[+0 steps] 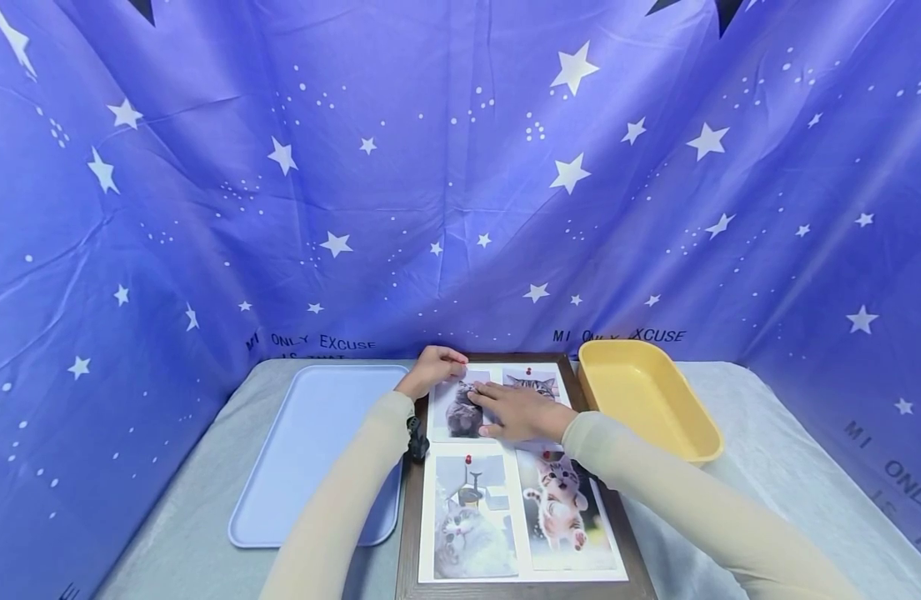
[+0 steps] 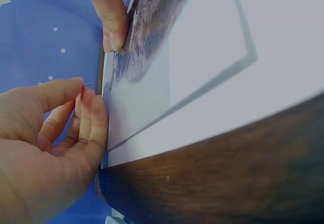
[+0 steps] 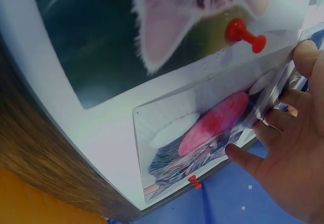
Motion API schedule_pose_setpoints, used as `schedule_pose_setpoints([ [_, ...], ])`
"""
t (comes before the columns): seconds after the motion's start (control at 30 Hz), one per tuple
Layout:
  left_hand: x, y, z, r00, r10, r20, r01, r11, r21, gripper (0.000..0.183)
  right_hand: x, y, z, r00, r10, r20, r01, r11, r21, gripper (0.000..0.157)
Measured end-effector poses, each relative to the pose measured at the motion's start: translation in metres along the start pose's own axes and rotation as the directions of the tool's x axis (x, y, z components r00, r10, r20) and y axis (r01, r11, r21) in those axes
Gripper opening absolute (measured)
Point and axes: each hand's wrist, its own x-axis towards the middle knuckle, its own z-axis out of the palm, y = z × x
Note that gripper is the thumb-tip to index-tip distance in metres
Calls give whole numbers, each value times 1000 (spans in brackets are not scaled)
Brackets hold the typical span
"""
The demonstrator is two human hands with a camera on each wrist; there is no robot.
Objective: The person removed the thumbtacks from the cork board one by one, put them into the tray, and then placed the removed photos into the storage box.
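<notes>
A white board in a dark wooden frame point(image 1: 409, 533) bears several cat photos. My left hand point(image 1: 436, 369) is over the board's top left corner, pinching a red push pin point(image 2: 82, 89) between thumb and finger. The pin's bare metal point faces the board without touching it. Fingers spread fairly straight, my right hand point(image 1: 523, 412) rests on the upper left photo point(image 1: 463, 421), which shows a grey cat, and partly covers the upper right photo point(image 1: 531, 379). Red pins stand in the upper right photo, the lower left photo point(image 1: 475, 542) and the lower right photo point(image 1: 561, 508).
Left of the board lies a pale blue tray point(image 1: 302, 450), partly under the left arm. A yellow bin point(image 1: 648, 400) stands to the right, beside the frame. Behind the grey-covered table point(image 1: 718, 392) hangs a blue curtain point(image 1: 460, 183) with white stars.
</notes>
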Motion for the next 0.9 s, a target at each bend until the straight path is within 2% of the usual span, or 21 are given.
schedule_pose_setpoints([
  [0.5,-7,12,-9,998,57,-3,-57,998,-26,26,2,0,1,1000,8,10,-8,1000,-10,68],
  [0.9,-13,24,-34,992,124,25,-123,992,-39,29,1,0,-1,1000,5,2,-5,1000,7,68],
])
